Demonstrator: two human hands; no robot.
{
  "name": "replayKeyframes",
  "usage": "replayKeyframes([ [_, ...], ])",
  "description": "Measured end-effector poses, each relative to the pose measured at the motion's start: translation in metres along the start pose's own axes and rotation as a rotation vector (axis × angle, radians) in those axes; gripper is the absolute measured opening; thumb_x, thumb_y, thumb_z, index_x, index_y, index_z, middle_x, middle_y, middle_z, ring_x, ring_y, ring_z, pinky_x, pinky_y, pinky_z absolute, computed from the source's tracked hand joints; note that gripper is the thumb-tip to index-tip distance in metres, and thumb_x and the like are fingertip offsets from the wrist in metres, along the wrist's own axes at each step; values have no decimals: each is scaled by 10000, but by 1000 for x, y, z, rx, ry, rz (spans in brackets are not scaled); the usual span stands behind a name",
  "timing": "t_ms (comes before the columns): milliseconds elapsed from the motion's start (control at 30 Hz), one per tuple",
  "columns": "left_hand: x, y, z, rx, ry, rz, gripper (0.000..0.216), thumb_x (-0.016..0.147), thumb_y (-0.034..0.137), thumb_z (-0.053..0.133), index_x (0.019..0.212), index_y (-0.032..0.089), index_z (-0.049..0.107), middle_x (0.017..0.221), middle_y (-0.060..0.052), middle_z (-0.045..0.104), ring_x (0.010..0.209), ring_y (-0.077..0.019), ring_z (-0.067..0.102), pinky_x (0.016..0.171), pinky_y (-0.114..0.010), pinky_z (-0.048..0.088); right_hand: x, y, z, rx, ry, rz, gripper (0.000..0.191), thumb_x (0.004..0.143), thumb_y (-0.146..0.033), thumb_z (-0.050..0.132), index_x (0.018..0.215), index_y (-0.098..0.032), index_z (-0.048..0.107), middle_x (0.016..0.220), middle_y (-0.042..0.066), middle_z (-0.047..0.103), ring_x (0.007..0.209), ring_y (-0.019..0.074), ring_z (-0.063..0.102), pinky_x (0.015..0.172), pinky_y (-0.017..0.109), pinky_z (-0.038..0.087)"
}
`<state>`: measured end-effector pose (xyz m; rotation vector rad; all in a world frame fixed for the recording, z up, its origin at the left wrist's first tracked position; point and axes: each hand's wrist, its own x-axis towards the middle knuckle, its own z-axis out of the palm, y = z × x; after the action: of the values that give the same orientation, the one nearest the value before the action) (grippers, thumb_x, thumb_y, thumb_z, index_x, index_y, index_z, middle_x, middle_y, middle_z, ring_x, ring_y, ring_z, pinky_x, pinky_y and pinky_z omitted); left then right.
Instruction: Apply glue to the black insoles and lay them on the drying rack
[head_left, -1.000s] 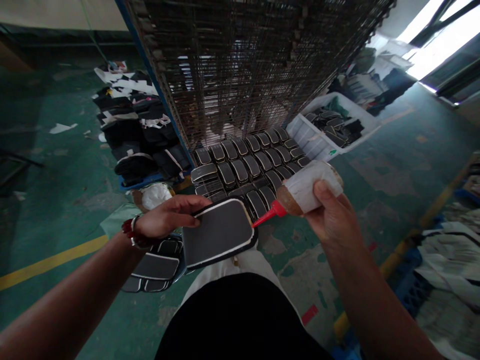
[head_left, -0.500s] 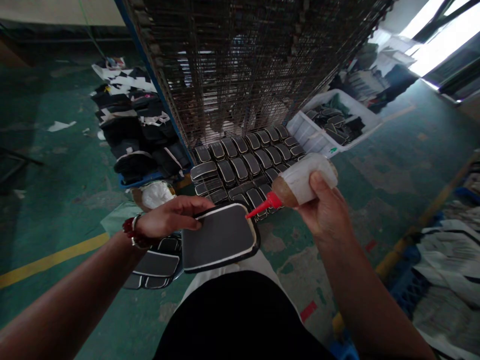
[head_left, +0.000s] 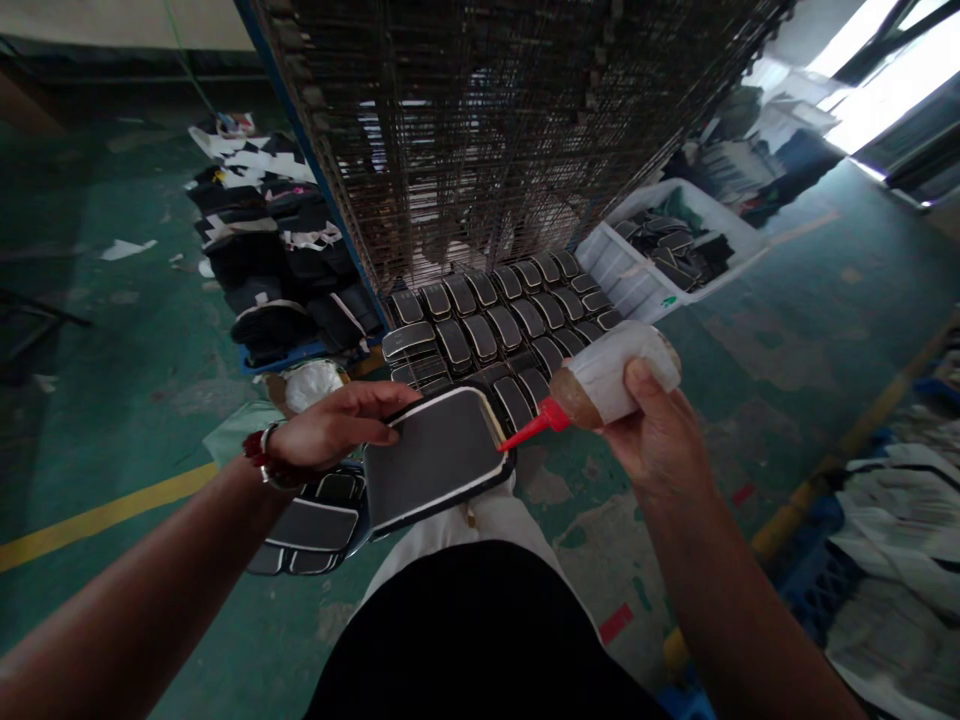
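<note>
My left hand (head_left: 337, 428) grips the upper left edge of a dark grey padded panel (head_left: 431, 460), thumb on top and the other fingers partly hidden. The panel has rounded corners, a black rim and a pale line along its border, more yellowish at the right end. My right hand (head_left: 660, 425) is wrapped round a glue bottle (head_left: 600, 380) covered in white wrapping, held tilted. Its red nozzle (head_left: 529, 432) points down to the left, with the tip at the panel's right edge. Below my left wrist lie several similar panels (head_left: 315, 525).
Ahead stands a tall wire rack (head_left: 465, 150), with rows of small dark panels (head_left: 502, 325) at its base. A white crate (head_left: 637, 275) of dark pieces is at right. Dark bundles (head_left: 262, 250) are stacked at left. White sacks (head_left: 892, 520) lie far right on the green floor (head_left: 150, 390).
The nozzle tip has moved down along the panel's right edge, and my right hand has lowered slightly with the bottle. The panel has shifted up a little and turned in my left hand.
</note>
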<state>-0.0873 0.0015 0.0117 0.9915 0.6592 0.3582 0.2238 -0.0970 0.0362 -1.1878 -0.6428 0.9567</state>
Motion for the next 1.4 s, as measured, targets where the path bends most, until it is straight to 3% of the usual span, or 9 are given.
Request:
replayKeyframes([
  [167,5,-6,3,-91,70,42,298,706,78,841,992,161,819,938,-91,827,791,-187,768,714,-239,618,3,3,-8,57,96,-18,401,760,-517,897,948,-211,718,787,5,694,716,197,697,562,278,592],
  [333,9,-10,12,-160,75,48,267,715,66,854,959,155,796,874,-83,820,732,-178,765,678,-233,624,16,7,-10,136,236,-96,474,719,-524,920,994,-190,727,896,38,745,760,205,723,528,254,578],
  [567,11,-16,17,-203,124,17,292,685,79,880,949,148,777,869,-93,815,697,-198,770,635,-254,634,16,12,-13,142,262,-57,492,675,-537,942,951,-184,739,833,29,731,682,192,695,463,249,549],
  [733,12,-18,24,-237,165,36,306,672,38,854,947,137,765,858,-100,808,693,-200,769,637,-253,636,14,13,-16,165,315,-83,487,674,-527,947,946,-183,736,874,39,739,752,203,715,487,240,549],
  [833,13,-19,29,-252,170,44,308,678,9,827,953,135,765,858,-101,809,689,-194,768,640,-248,639,11,12,-17,153,311,-84,476,693,-523,933,960,-185,731,854,34,726,720,200,696,467,248,529],
  [1033,17,-22,35,-265,183,58,319,663,0,827,944,141,768,857,-89,810,664,-186,762,614,-237,637,-4,13,-19,143,256,-76,418,747,-513,902,949,-192,727,836,18,703,706,178,665,571,289,572],
  [1400,21,-22,40,-303,225,3,370,612,52,893,936,140,738,839,-80,807,656,-195,767,609,-257,644,-24,16,-17,94,213,-45,417,731,-559,890,886,-208,728,768,1,668,633,156,614,506,256,512],
])
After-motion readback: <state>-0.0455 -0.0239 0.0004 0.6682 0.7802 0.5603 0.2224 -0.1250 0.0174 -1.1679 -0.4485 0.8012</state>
